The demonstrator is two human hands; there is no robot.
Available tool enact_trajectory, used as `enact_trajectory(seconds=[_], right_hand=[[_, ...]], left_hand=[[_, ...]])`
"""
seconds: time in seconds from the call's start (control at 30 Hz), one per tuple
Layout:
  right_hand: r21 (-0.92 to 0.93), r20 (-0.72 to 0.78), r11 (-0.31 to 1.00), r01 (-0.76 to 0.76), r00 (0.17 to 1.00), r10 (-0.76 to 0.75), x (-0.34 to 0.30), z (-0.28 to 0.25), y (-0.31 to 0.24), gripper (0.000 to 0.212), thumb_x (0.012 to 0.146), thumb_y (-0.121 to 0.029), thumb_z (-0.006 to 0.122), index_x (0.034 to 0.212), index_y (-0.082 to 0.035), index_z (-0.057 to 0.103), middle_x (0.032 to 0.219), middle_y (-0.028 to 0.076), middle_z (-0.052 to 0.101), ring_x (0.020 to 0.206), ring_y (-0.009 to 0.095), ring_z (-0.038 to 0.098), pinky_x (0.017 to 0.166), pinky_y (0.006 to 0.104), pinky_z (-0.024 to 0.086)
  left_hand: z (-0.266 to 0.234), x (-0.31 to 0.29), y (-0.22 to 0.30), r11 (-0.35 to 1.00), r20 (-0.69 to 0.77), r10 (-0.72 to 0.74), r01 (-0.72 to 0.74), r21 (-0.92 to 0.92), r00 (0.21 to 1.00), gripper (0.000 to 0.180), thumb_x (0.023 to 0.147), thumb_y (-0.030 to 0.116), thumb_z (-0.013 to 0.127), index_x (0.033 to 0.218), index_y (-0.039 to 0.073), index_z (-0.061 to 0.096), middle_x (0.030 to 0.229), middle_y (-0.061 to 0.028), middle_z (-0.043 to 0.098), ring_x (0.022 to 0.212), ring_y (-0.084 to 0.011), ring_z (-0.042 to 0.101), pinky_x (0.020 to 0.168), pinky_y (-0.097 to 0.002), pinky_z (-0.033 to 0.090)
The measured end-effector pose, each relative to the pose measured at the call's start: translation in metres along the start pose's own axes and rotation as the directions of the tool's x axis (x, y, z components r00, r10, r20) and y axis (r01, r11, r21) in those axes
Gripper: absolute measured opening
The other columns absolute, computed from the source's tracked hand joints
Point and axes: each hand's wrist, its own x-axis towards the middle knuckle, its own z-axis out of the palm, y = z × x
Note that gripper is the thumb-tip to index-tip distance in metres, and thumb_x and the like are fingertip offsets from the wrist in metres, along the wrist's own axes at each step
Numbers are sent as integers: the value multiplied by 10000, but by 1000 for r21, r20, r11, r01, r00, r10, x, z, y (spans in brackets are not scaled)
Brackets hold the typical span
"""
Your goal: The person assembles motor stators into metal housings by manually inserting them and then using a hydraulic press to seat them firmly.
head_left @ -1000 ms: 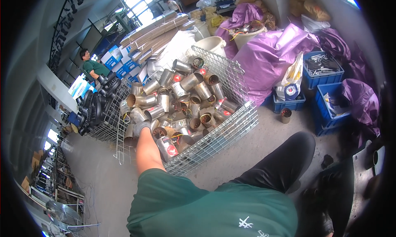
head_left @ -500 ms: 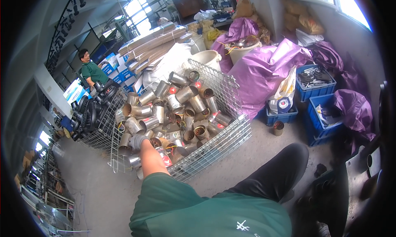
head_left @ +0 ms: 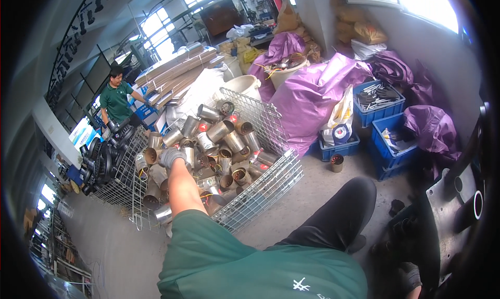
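Observation:
My left hand [head_left: 172, 157], in a grey glove, reaches into a wire mesh cage [head_left: 260, 182] heaped with open-ended metal cylinders [head_left: 235, 141]. It rests on the cylinders near the left side of the pile, close to one open-mouthed cylinder [head_left: 151, 155]. Its fingers point away from me and their undersides are hidden, so I cannot see a grip. Some cylinders show copper-coloured insides, coloured wires or red labels. My right hand [head_left: 410, 276], also gloved, hangs low at the lower right beside a dark metal machine [head_left: 442, 215]; its fingers are dim and partly hidden.
A co-worker in green [head_left: 117, 98] stands behind a second cage of black parts [head_left: 112, 153]. Flat cardboard [head_left: 174, 70] is stacked beyond. Purple sheeting [head_left: 312, 96], blue crates [head_left: 393, 142] and one lone cylinder [head_left: 337, 162] on the floor lie to the right.
My left hand has moved farther into the cage, away from its near left corner. My right hand shows more at the lower right. The co-worker stands more upright with an arm stretched out.

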Motion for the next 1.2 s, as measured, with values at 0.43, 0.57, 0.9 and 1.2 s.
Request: enact_trajectory(seconds=[0.43,0.57,0.9,1.2], right_hand=[[256,-393,953,161,918,-50,-9,-61,-117,342,910,-182,741,1175,34,721,1086,198,731,1028,351,713,926,407,565],[672,-407,716,191,902,142,-7,-79,-161,451,980,-160,764,1386,-4,645,1247,84,719,1169,182,666,1046,348,533],[700,-640,-78,710,673,371,-28,-72,-128,756,889,-328,855,1516,-113,492,1394,83,617,1294,222,607,1099,418,535],[587,-777,568,577,203,596,-71,-54,-72,858,787,-178,954,1493,-102,473,1435,101,582,1354,234,560,1125,420,539]], left_hand=[[-182,-258,288,-445,-548,766,-339,-829,336,670,667,196,946,1259,116,642,1125,-92,639,1050,-249,659,940,-393,592],[-215,-482,297,-429,-501,852,349,-833,-149,572,795,239,794,1294,52,585,1117,-98,644,1027,-240,691,916,-381,607],[-119,-855,218,320,-347,464,520,-792,-815,554,901,260,733,1363,55,507,1277,-148,599,1190,-268,618,1042,-437,548],[-54,-919,227,126,-420,223,453,-882,-880,735,884,180,876,1477,39,466,1408,-109,555,1358,-219,508,1164,-405,440]])
